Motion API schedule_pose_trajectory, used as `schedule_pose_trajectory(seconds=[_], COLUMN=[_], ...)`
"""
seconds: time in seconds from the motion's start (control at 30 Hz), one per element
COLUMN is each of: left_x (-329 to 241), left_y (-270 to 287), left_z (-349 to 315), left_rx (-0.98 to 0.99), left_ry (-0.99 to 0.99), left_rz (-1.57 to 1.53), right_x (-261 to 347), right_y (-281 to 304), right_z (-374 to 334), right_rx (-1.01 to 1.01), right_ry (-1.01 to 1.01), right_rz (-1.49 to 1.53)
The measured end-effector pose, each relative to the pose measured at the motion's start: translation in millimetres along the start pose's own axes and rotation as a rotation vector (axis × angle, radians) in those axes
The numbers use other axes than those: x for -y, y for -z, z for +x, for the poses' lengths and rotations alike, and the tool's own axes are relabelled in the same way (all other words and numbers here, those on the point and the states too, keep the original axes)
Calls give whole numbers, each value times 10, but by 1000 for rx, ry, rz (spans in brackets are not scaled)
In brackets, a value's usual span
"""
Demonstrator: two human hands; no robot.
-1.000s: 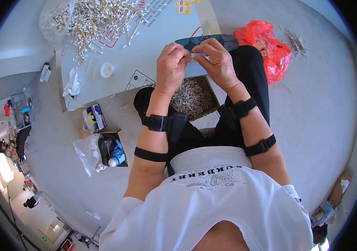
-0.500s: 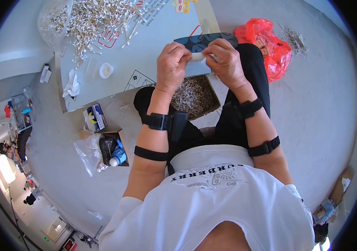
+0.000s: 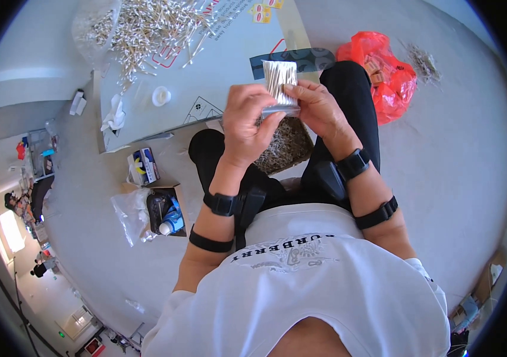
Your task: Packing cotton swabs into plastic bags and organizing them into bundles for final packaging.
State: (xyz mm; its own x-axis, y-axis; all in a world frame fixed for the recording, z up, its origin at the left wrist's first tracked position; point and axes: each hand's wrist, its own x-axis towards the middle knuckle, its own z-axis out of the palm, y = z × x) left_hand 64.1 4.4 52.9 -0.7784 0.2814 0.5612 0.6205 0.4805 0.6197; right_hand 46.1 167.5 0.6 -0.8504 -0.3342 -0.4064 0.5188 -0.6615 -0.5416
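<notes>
A small clear plastic bag packed with cotton swabs (image 3: 280,77) is held upright over my lap, its clear edge strip toward me. My right hand (image 3: 323,112) is closed on the bag's right side, thumb flat on its front. At the lower left, my left hand (image 3: 246,128) has its thumb and fingertips closed at the clear edge strip. Below the hands stands an open cardboard box of loose cotton swabs (image 3: 286,146), partly hidden by my left hand. A big heap of cotton swabs (image 3: 155,30) lies on the table at the far left.
The table (image 3: 146,116) bears a round white container (image 3: 161,96), a crumpled white tissue (image 3: 114,113) and yellow labels (image 3: 261,13). A red plastic bag with small packs (image 3: 393,89) lies right of my knee. A carton with a blue bottle (image 3: 173,220) stands on the floor at left.
The bag of swabs has turned from nearly edge-on to upright, showing its broad face. My left hand has moved down to its lower edge; my right hand has shifted lower too.
</notes>
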Motion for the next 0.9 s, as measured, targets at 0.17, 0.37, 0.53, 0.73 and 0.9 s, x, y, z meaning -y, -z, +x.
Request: schedule_pose_trajectory(seconds=[0.17,0.37,0.53,0.73,0.9], left_x=[-341,-750,-1037,-1126,-1149], left_y=[250,335,417,564,630], left_z=[122,111,128,123,97], left_rx=[-128,-104,-88,-31,-22], left_ry=[305,137,-9,-110,-155], left_rz=[-287,-345,-264,-144,-95], right_x=[65,126,124,157,153], right_y=[-246,-474,-519,-596,-631], right_z=[-341,-661,-812,-981,-1038], right_rx=[234,305,387,416,425], right_ry=[421,621,789,793,819], right_rz=[-449,-572,-538,-547,-580])
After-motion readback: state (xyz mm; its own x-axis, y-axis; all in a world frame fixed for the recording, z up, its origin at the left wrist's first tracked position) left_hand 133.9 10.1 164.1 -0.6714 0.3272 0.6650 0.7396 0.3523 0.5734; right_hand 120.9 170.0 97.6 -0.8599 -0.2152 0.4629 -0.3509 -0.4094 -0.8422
